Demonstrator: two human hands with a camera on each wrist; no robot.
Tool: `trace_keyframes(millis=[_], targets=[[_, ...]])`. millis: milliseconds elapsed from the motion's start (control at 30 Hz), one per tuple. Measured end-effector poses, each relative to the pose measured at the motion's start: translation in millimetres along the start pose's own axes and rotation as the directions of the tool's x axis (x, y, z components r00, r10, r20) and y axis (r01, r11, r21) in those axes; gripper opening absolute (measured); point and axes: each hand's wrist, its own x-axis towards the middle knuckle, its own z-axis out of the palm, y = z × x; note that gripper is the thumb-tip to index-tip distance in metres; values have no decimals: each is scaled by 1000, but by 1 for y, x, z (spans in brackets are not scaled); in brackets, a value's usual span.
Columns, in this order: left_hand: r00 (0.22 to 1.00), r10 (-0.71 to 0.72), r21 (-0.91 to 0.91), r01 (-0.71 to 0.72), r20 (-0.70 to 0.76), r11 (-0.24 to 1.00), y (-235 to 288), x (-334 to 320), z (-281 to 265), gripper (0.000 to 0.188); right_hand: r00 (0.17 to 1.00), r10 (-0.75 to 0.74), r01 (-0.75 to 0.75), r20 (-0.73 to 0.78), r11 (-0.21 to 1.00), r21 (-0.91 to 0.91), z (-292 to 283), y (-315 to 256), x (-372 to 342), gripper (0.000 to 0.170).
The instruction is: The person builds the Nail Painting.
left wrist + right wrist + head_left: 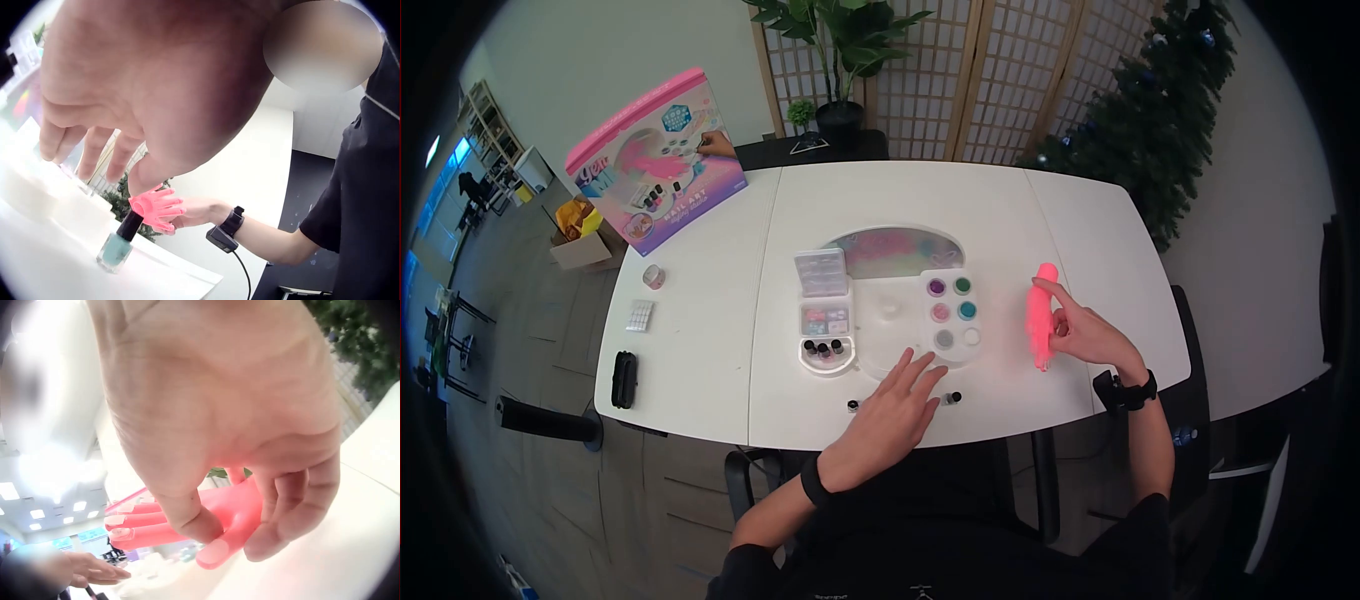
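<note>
My right hand (1092,336) grips a bright pink plastic model hand (1040,312) over the right part of the table, thumb on one side and fingers on the other. In the right wrist view the model hand (237,509) shows spread fingers with pale nails. My left hand (885,412) hovers with relaxed fingers at the front of a white nail art station (890,345), holding nothing. Two small nail polish bottles stand near it: one black-capped bottle (853,406) on the left, another (953,398) on the right. The left wrist view shows a teal polish bottle (117,250) below the palm.
The station carries several glitter pots (941,312), a lidded compartment box (825,318) and more black-capped bottles (823,349). At the left lie a small jar (654,277), a white tile sheet (639,316) and a black case (625,380). A nail art box (655,165) stands behind them.
</note>
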Motion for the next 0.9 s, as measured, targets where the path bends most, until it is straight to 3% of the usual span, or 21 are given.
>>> trace_keyframes(millis=[167,367,500,900], targets=[[998,10,14,-9,-68,1000,8,6,-49,41,969,-223,246,105,913,-326,22,-108,18,92],[990,-17,91,30,-138,995,-15,17,-97,30,878,-364,477,312,727,-493,58,-149,69,79],[996,-1,192,19,-92,981,-43,22,-106,25,856,-386,516,344,668,-536,75,-148,94,77],[1000,-8,271,4,13,963,-74,43,-91,32,869,-390,495,306,664,-560,81,-152,110,80]])
